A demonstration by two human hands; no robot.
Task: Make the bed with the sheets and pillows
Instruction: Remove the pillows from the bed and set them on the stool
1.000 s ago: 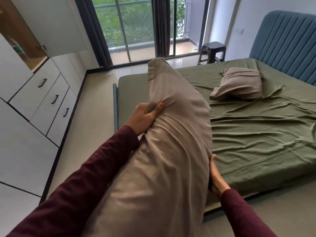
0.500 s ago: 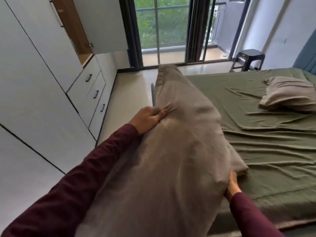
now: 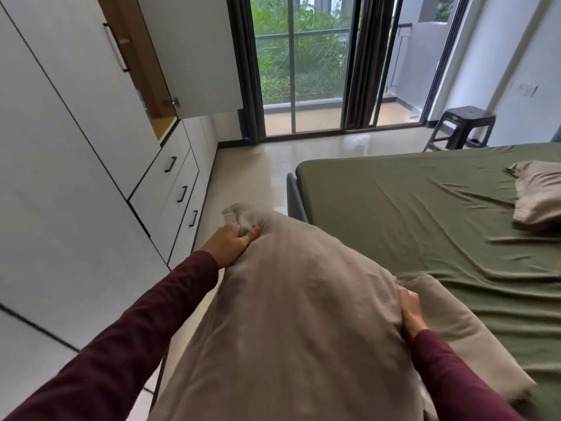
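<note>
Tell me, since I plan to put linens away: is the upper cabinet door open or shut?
Open. The upper cabinet door stands swung out from the wardrobe, exposing its wooden interior.

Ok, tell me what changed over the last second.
The held pillow has come down from upright to lie low at the bed's corner. The left hand still grips its top, the right hand its side. The second pillow stays put.
</note>
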